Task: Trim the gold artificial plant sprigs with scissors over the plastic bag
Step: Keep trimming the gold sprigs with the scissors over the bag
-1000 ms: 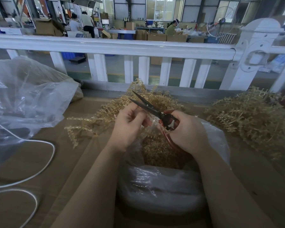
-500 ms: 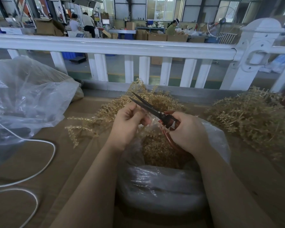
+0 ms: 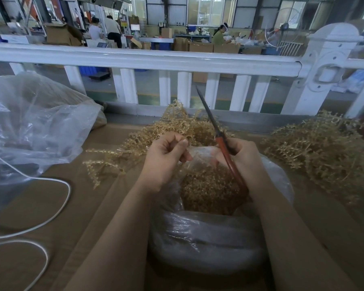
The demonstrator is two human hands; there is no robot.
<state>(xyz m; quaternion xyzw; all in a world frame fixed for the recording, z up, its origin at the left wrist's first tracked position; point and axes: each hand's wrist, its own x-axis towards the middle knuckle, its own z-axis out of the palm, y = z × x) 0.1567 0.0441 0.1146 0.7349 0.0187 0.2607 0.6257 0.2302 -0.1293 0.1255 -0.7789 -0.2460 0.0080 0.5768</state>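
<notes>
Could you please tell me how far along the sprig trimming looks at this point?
Done: gold trimmings fill the plastic bag. In hand: the right hand holds the scissors, blades together, pointing up; the left hand is curled above the bag. Left: sprig piles behind and to the right.

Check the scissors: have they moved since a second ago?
Yes. The scissors in the right hand swung up; their closed blades now point at the white railing instead of leftward.

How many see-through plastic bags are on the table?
2. One plastic bag sits open between the arms, full of gold trimmings. A bigger bag lies far left. More may be hidden outside the view.
</notes>
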